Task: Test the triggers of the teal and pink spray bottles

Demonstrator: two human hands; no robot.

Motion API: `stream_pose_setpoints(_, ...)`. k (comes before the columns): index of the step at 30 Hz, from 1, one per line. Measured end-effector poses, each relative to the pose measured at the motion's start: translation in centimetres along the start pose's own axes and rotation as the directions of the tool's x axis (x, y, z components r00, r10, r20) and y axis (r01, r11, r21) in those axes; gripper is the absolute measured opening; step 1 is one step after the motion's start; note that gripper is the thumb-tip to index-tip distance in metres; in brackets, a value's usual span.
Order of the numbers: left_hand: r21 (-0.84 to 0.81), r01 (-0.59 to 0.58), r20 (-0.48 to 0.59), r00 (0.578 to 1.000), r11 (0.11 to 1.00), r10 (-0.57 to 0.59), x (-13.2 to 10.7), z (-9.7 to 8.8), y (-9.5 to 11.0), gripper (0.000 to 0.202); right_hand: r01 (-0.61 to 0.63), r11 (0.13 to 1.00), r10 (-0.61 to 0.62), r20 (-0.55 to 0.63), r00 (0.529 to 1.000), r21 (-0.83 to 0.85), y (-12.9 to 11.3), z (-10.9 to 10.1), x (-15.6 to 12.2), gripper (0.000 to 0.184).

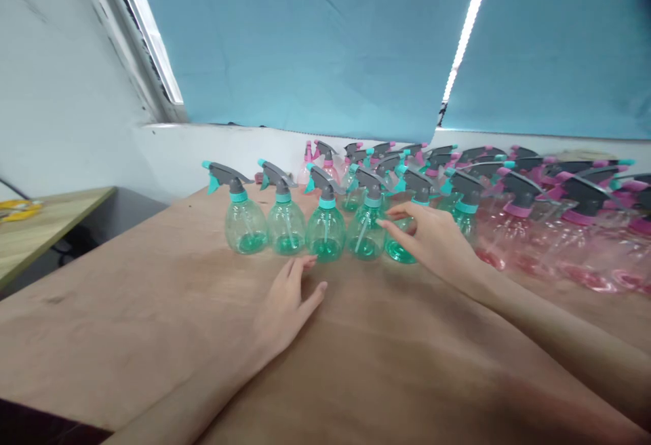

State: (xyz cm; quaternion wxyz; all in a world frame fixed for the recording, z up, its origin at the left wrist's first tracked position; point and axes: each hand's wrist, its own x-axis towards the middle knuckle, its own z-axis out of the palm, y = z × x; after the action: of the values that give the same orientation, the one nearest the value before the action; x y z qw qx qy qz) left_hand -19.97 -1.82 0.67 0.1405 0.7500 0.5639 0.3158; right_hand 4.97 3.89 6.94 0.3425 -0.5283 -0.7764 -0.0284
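Observation:
A row of green spray bottles (286,222) with grey triggers and teal collars stands on the brown tabletop (152,309). My left hand (287,302) lies flat on the table just in front of the middle bottle (325,228), fingers stretched out and holding nothing. My right hand (432,238) reaches in from the right; its fingers curl round the green bottle (399,248) at the right end of the row.
Many pink spray bottles (559,228) crowd the right side of the table, more bottles behind the front row. A blue curtain (305,45) hangs behind. A lower wooden table (45,224) with a yellow object (17,209) stands at the left.

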Motion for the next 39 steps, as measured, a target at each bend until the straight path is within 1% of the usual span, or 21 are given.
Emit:
stream_pose_setpoints(3, -0.010, 0.015, -0.008, 1.000, 1.000, -0.015, 0.1, 0.3, -0.2, 0.029, -0.063, 0.997, 0.068, 0.106, 0.992, -0.045, 0.4, 0.6, 0.0, 0.039)
stream_pose_setpoints(5, -0.003, 0.007, -0.010, 1.000, 1.000, -0.007, 0.2, 0.4, -0.3, 0.028, -0.093, 0.994, 0.099, 0.128, 0.987, -0.052, 0.1, 1.0, 0.3, 0.053)
stream_pose_setpoints(7, 0.008, -0.013, -0.018, 1.000, 1.000, 0.013, 0.2, 0.5, -0.2, 0.026, -0.155, 0.988, 0.156, 0.175, 0.972, -0.023, -0.4, 1.2, 0.9, 0.068)
stream_pose_setpoints(9, 0.013, -0.028, -0.025, 0.999, 1.000, 0.028, 0.2, 0.5, -0.1, 0.025, -0.263, 0.962, 0.234, 0.279, 0.932, 0.071, -0.7, 1.4, 1.6, 0.079)
stream_pose_setpoints(11, 0.015, -0.031, -0.026, 0.999, 0.999, 0.032, 0.3, 0.5, 0.0, 0.024, -0.365, 0.914, 0.278, 0.384, 0.880, 0.175, -0.7, 1.8, 2.2, 0.085)
stream_pose_setpoints(12, 0.016, -0.033, -0.024, 0.999, 0.999, 0.033, 0.4, 0.6, 0.1, 0.024, -0.395, 0.895, 0.285, 0.415, 0.864, 0.208, -0.7, 2.0, 2.5, 0.085)
stream_pose_setpoints(14, 0.021, -0.044, -0.011, 0.999, 0.999, 0.044, 0.6, 0.7, 0.2, 0.025, -0.416, 0.877, 0.286, 0.436, 0.853, 0.240, -0.4, 2.6, 2.9, 0.083)
stream_pose_setpoints(18, 0.055, -0.089, 0.048, 0.995, 0.995, 0.086, 1.5, 1.2, 0.8, 0.034, -0.419, 0.870, 0.289, 0.421, 0.860, 0.259, -0.1, 3.3, 3.2, 0.075)
stream_pose_setpoints(22, 0.093, -0.113, 0.091, 0.990, 0.989, 0.104, 2.4, 1.7, 1.2, 0.042, -0.404, 0.882, 0.290, 0.396, 0.871, 0.242, -0.1, 3.0, 3.2, 0.073)
stream_pose_setpoints(25, 0.122, -0.103, 0.113, 0.990, 0.987, 0.090, 2.9, 1.9, 1.3, 0.045, -0.392, 0.897, 0.293, 0.387, 0.874, 0.206, -0.2, 2.7, 3.0, 0.075)
stream_pose_setpoints(31, 0.141, -0.079, 0.130, 0.990, 0.987, 0.060, 3.4, 2.0, 1.2, 0.047, -0.345, 0.925, 0.265, 0.381, 0.886, 0.160, -0.2, 2.4, 2.3, 0.063)
stream_pose_setpoints(34, 0.124, -0.075, 0.128, 0.990, 0.989, 0.059, 3.4, 1.9, 1.3, 0.046, -0.321, 0.936, 0.248, 0.378, 0.892, 0.144, -0.3, 2.2, 2.0, 0.062)
stream_pose_setpoints(36, 0.106, -0.070, 0.120, 0.991, 0.992, 0.057, 3.4, 1.9, 1.3, 0.044, -0.289, 0.952, 0.236, 0.364, 0.901, 0.097, -0.5, 1.9, 1.6, 0.064)
stream_pose_setpoints(39, 0.072, -0.065, 0.106, 0.993, 0.995, 0.057, 3.1, 2.0, 1.4, 0.039, -0.226, 0.974, 0.221, 0.335, 0.916, -0.025, -0.9, 1.0, 0.5, 0.067)
